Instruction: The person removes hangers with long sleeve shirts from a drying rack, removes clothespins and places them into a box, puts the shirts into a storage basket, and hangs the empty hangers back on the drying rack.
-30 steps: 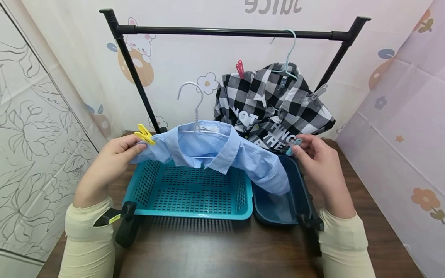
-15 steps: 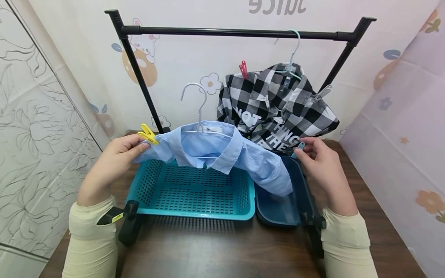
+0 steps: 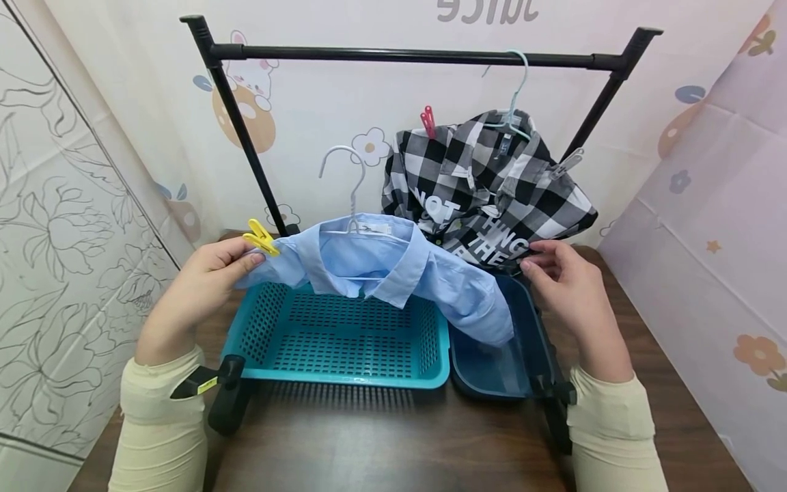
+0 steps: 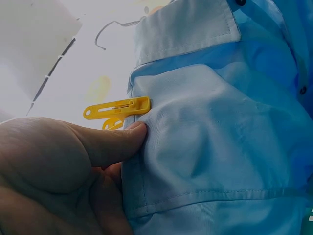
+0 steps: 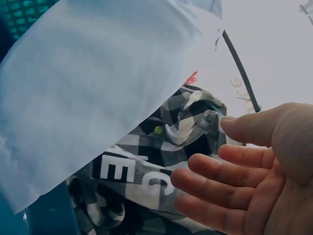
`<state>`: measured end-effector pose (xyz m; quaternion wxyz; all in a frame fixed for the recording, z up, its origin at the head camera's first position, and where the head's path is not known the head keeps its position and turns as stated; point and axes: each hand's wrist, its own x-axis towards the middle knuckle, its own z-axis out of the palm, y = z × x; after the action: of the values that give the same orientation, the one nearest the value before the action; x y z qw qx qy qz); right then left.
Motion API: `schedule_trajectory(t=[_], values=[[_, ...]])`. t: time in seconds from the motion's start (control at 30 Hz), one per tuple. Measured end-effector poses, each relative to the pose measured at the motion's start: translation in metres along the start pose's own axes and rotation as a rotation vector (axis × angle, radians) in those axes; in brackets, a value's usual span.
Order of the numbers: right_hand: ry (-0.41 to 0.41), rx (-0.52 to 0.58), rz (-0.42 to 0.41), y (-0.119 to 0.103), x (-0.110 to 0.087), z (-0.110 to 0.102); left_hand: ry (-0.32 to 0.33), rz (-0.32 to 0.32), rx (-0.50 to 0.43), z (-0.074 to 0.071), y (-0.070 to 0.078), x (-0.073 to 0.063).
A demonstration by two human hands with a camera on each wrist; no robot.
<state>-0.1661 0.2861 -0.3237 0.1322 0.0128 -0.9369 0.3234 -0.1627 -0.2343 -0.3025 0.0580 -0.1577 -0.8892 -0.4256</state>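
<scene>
A light blue collared shirt (image 3: 375, 270) sits on a white hanger (image 3: 353, 181), its collar spread. My left hand (image 3: 205, 277) pinches the shirt's sleeve on the left side, thumb on top. Just above that thumb a yellow clothespin (image 4: 117, 107) is clipped to the shirt's edge. My right hand (image 3: 568, 287) is beyond the shirt's other sleeve, apart from it. In the right wrist view its fingers (image 5: 215, 188) are loosely extended and hold nothing. Behind the right hand hangs a black-and-white checked shirt (image 3: 486, 191) with white lettering.
A black rack (image 3: 393, 55) spans the back; the checked shirt's pale hanger (image 3: 513, 89) hooks over its bar. Red (image 3: 428, 123) and grey (image 3: 567, 164) clothespins grip that shirt. A teal perforated basket (image 3: 338, 381) and a dark blue bin (image 3: 492, 376) stand on the wooden table (image 3: 381, 444).
A blue-green clothespin that my right hand pinched is no longer between its fingers, and I cannot see where it lies. My left hand keeps its pinch on the blue shirt.
</scene>
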Motion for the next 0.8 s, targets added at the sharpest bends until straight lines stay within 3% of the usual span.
schedule_trajectory(t=[0.27,0.43,0.8], values=[[0.150,0.025,-0.132,-0.021,-0.015,-0.001,-0.024,0.020,0.003,0.000,-0.003,0.002],[0.194,0.088,-0.239,-0.044,-0.027,0.004,-0.025,0.019,0.004,0.000,-0.004,0.003],[0.216,0.115,-0.610,-0.100,-0.035,0.005,-0.016,-0.006,-0.011,-0.001,-0.003,0.001]])
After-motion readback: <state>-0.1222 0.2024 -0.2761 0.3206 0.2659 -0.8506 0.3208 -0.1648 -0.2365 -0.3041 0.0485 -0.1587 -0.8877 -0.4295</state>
